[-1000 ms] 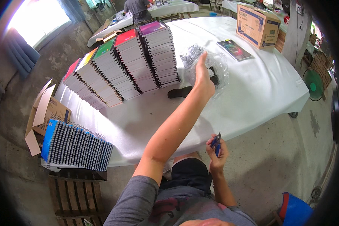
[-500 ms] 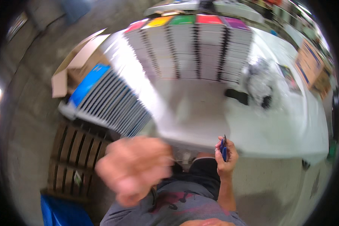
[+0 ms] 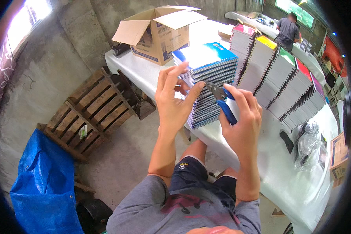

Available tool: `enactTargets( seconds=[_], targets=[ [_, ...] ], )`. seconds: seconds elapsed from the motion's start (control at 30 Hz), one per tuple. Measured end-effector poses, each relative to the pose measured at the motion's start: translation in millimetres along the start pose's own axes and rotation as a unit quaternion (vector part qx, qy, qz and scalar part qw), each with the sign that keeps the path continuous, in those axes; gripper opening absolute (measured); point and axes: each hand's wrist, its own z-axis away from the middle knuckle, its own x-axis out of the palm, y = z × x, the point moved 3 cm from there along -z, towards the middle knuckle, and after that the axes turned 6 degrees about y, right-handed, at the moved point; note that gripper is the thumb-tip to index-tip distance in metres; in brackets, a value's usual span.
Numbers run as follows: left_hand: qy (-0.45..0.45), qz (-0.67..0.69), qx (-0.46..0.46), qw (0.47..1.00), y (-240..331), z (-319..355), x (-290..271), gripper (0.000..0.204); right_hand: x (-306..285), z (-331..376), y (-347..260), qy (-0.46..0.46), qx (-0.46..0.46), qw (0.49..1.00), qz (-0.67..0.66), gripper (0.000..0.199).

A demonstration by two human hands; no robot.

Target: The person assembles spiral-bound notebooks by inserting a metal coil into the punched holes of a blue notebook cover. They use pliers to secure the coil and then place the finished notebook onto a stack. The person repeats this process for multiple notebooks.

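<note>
A stack of spiral-bound notebooks with a glossy blue cover on top (image 3: 212, 54) stands at the table's near left edge, coil spines facing me. My right hand (image 3: 245, 119) grips a pair of blue-handled pliers (image 3: 227, 112), whose handles are spread. Their dark jaws point left, in front of the upper coils. Beside the stack's left corner is my left hand (image 3: 171, 93), fingers curved and apart. Its thumb tip is by the jaws and its index finger by the top notebook; whether the fingertips touch a coil end I cannot tell.
Taller stacks of spiral notebooks (image 3: 275, 70) with colored covers line the white-covered table (image 3: 273, 163). An open cardboard box (image 3: 160, 41) sits behind the blue stack. Clear plastic (image 3: 308, 146) lies at right. Wooden pallets (image 3: 93, 105) and a blue tarp (image 3: 43, 183) are left. Another person (image 3: 288, 31) stands far off.
My view has swung left toward the blue stack. Both hands have risen to its upper edge, and the pliers have come up with the right hand, their handles now spread.
</note>
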Motion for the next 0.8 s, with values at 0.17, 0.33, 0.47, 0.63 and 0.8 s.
enactTargets(
  seconds=[0.17, 0.33, 0.47, 0.63, 0.8],
  targets=[
    [-0.028, 0.037, -0.006, 0.999, -12, -8, -3, 0.032, 18, -16, -7, -0.013, 0.009, 1.0, 0.026, 0.054],
    [-0.035, 0.009, 0.021, 0.999, -11, -10, -6, 0.029, 23, -17, -10, -0.028, -0.002, 0.999, 0.034, 0.052],
    [-0.046, -0.014, 0.034, 0.998, -5, -14, -10, 0.027, 25, -17, -10, -0.04, 0.027, 0.999, -0.008, 0.049],
    [-0.05, -0.026, 0.024, 0.998, -4, -16, -13, 0.029, 27, -19, -7, -0.038, 0.029, 0.998, -0.05, 0.047],
    [-0.051, -0.028, 0.025, 0.998, -4, -17, -13, 0.029, 32, -17, 2, -0.037, 0.023, 0.997, -0.058, 0.042]
  ],
)
